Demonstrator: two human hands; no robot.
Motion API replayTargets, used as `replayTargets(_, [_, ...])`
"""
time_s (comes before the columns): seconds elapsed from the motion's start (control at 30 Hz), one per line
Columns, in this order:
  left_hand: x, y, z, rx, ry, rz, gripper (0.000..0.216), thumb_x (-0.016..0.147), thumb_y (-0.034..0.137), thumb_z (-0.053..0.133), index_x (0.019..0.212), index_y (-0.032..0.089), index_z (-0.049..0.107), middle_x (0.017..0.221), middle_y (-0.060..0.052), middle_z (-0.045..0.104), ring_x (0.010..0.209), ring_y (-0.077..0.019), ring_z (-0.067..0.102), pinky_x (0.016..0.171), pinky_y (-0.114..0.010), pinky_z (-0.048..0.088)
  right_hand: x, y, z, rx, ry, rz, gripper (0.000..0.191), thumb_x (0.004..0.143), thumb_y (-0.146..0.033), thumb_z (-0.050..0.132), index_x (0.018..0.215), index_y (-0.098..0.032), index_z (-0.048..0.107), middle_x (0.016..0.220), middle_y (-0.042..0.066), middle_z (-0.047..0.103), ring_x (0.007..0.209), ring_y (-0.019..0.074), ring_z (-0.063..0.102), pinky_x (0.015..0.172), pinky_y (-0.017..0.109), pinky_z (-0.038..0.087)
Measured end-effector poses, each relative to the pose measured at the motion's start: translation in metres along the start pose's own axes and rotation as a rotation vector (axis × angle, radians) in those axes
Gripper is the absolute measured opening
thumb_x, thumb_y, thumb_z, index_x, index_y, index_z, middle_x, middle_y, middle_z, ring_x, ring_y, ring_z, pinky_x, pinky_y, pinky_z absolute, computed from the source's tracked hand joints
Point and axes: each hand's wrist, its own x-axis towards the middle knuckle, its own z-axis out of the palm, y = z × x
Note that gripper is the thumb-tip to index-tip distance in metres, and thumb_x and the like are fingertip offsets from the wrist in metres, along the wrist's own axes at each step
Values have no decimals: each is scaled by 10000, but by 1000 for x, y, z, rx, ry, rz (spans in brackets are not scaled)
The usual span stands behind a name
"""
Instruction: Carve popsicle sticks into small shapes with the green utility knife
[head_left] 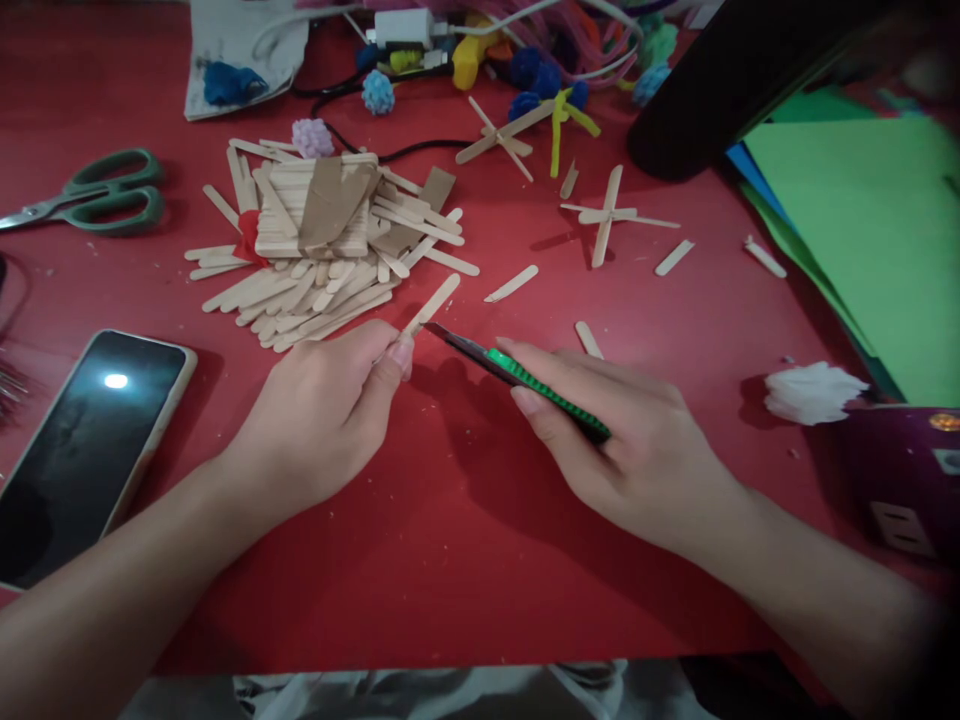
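My left hand [322, 415] is closed on a wooden craft stick [433, 302] that juts up and to the right from my fingers. A green utility knife [525, 380] is gripped in my right hand [615, 440], and its blade tip touches the stick near my left thumb. Both hands hover over the red table [450, 560]. Just beyond my left hand lies a pile of craft sticks [322, 250] with a small stick-built panel and cardboard pieces on top.
A phone [82, 450] lies at the left, scissors [90, 195] at the far left. Two stick crosses [609, 215] and loose stick pieces are scattered at the centre right. Green paper sheets [870, 230], a white pompom [810, 392], coloured pompoms and cables surround them.
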Motion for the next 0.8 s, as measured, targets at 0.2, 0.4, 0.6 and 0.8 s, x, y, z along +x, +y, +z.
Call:
replayTargets(0.2, [1, 0, 0, 8, 5, 6, 327, 956, 380, 342, 685, 228, 443, 572, 6, 503, 547, -148, 477, 549, -292, 329, -1, 0, 0, -4, -8, -1, 331, 999, -138, 534, 1316, -109, 624, 1018, 105, 761, 832, 177, 728, 673, 264, 572])
replayTargets(0.4, [1, -1, 2, -9, 27, 13, 330, 961, 376, 351, 678, 228, 433, 559, 15, 490, 533, -142, 470, 542, -288, 320, 0, 0, 0, -5, 0, 3, 324, 996, -132, 540, 1306, -118, 632, 1038, 99, 765, 865, 173, 737, 697, 251, 579])
replayTargets(0.6, [3, -4, -2, -74, 95, 0, 294, 959, 323, 372, 700, 230, 476, 551, 25, 495, 539, -142, 475, 547, -290, 322, -2, 0, -1, -10, -40, 15, 348, 986, -134, 543, 1322, -165, 626, 1022, 77, 761, 823, 169, 727, 693, 264, 576])
replayTargets(0.8, [2, -5, -2, -65, 134, 78, 308, 977, 326, 384, 695, 222, 455, 579, 36, 478, 539, -119, 442, 561, -274, 330, 1, 1, 1, -99, -25, -5, 352, 979, -161, 554, 1322, -152, 634, 923, 70, 710, 713, 167, 665, 620, 296, 554])
